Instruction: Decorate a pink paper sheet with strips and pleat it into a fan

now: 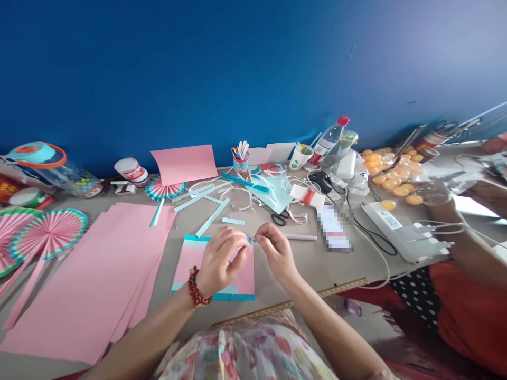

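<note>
Blue-edged pink sheet (187, 264) lies on the table (317, 270), beneath your left hand (224, 258).
It and your right hand (276, 250) curl, fingertips nearly closed; cannot tell what they hold. Paper likely light, easily creased: take opposite edges.

Left hand (225, 258) bare, dark red beaded bracelet (194, 287) at wrist; right hand (277, 250) bare. Pale top (241, 351), pink/purple spots.
</note>
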Available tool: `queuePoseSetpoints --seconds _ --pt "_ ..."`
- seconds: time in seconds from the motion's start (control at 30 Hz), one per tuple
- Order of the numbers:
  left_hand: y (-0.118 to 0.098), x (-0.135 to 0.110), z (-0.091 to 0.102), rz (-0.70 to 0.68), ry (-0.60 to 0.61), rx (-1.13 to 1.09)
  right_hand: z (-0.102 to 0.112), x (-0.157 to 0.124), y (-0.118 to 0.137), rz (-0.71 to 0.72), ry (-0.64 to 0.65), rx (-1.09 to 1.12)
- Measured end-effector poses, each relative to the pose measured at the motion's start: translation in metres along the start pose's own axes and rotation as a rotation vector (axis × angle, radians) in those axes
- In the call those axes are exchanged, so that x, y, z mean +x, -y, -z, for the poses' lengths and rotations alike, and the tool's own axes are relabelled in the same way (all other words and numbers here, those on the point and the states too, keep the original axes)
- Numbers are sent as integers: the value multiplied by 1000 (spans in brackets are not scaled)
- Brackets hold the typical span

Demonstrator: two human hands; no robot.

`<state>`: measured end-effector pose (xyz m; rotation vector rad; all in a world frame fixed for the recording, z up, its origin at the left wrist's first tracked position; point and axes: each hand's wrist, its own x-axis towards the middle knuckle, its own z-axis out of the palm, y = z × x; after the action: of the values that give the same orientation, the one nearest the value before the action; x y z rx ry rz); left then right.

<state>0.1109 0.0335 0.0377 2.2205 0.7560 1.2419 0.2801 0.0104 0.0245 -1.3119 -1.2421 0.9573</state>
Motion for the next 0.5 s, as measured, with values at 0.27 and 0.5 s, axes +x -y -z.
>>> queuePoseSetpoints --seconds 0.27,0.5 --pt "-14 -4 10 138 -154 -120 9 14 -16 -3 -140 -22" --pt "-1 -12 28 833 -41 -612 52 37 -54 454 15 -888"
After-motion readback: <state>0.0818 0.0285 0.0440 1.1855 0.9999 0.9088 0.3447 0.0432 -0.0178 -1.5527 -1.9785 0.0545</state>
